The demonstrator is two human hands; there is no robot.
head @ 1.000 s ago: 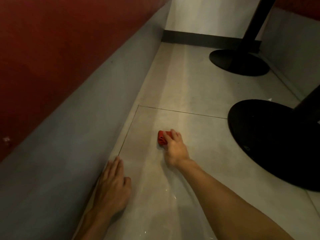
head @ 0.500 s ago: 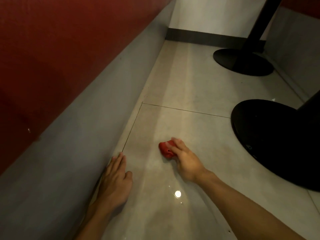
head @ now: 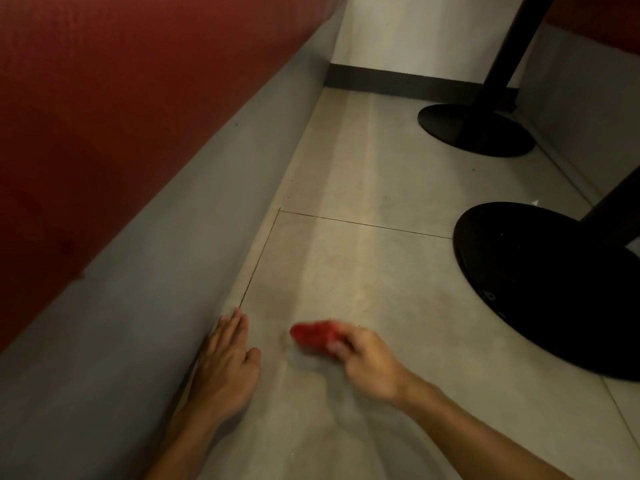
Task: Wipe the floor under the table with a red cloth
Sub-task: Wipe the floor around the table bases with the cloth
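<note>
A small bunched red cloth (head: 313, 337) lies pressed on the pale tiled floor (head: 363, 271), blurred by motion. My right hand (head: 370, 363) grips it from the right, with the fingers curled over its near end. My left hand (head: 227, 367) rests flat on the floor with its fingers spread, tight against the base of the grey bench plinth. It holds nothing.
A grey plinth (head: 145, 306) under a red seat (head: 104, 98) runs along the left. Two black round table bases (head: 554, 289) (head: 476, 129) with posts stand at the right and far right. A white wall with a dark skirting (head: 398, 79) closes the far end.
My right hand has dragged the red cloth toward me and a little to the left across the tile. My left hand has stayed planted by the plinth.
</note>
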